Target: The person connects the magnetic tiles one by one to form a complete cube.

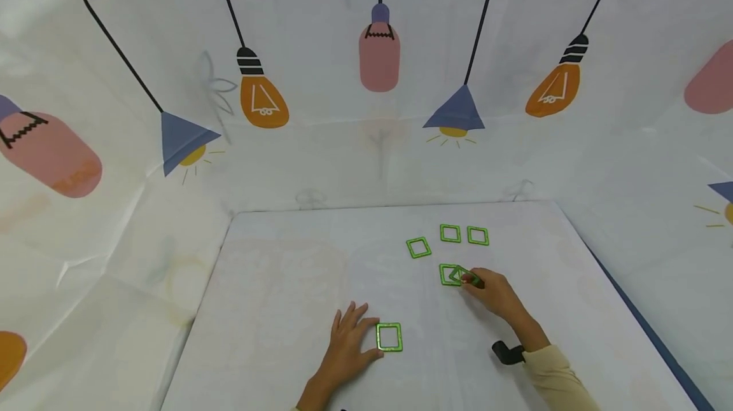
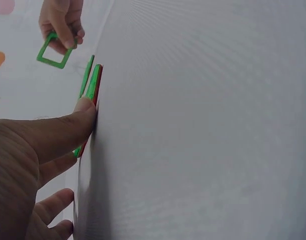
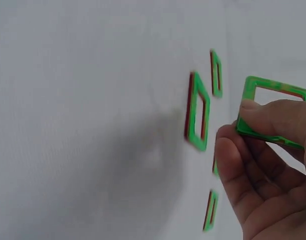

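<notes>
Forward and right of the left hand: one tilted frame, one flat

Across the white tabletop (image 1: 286,284), two green square frames lie well apart on a slant, and that diagonal looks like the relation any move between them would turn on. The anchored square (image 1: 390,348) lies flat near the person, at the inner side of the left hand (image 1: 346,341). Thumb and forefinger pinch it lightly at its left-hand corners, while the other fingers spread away over the table. Its right edge is free and faces the right hand's side.

Farther forward and to the right, the right hand (image 1: 495,293) has thumb and fingers closed together on the raised square (image 3: 275,85), held by an edge, with much of its outline showing past the thumb. This one is tilted off the table, whereas the other is level. Being square, neither has a long axis; what differs is the lean.

From above, the raised frame overlaps the flat square beneath it (image 1: 442,275); the right wrist view suggests a gap between them. Beyond lie the skewed square (image 1: 422,254), the middle square (image 1: 450,241) and the far-right square (image 1: 478,243), separate from one another. The right hand is nearer to all four loose pieces; the left is close only to its own.
</notes>
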Tool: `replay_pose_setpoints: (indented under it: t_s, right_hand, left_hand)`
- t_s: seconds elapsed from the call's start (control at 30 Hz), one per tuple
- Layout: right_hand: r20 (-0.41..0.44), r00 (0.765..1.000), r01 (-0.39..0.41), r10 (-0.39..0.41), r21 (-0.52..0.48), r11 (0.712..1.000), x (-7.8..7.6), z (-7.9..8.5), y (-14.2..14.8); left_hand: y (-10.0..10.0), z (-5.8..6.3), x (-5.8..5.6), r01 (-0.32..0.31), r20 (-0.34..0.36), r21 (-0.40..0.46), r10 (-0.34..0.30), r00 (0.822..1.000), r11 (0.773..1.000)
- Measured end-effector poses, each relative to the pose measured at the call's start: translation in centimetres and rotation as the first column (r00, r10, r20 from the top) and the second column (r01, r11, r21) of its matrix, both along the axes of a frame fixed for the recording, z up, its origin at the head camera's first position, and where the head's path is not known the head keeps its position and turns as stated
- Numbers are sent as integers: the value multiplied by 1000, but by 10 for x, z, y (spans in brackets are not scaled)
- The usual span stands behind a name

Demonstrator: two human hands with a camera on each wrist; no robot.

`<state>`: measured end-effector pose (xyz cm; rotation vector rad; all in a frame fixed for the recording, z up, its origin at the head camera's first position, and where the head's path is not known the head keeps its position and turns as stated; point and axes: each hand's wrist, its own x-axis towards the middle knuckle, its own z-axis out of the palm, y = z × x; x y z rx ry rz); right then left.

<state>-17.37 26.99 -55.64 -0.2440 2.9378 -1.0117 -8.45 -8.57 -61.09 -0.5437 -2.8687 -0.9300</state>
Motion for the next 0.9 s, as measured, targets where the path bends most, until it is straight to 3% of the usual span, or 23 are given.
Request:
replay_pose_setpoints:
  t_s: [0.17, 0.33, 0.67, 0.9]
  right_hand:
    - [-103, 988, -119, 115, -32, 992, 8, -6, -29]
    - [-168, 954, -255, 247, -30, 966, 14, -12, -61]
    - [-159, 900, -408, 407, 24, 913, 26, -17, -114]
    - [-103, 884, -453, 455, 43, 890, 36, -19, -132]
  left_hand:
    - [1, 1, 1, -9, -11, 10, 9, 1000, 1000]
    - [3, 1, 1, -19, -22, 4, 19, 1000, 1000]
    - [6, 1, 6, -45, 5, -2, 45, 999, 999]
    - [5, 2, 10, -50, 20, -21, 51, 999, 999]
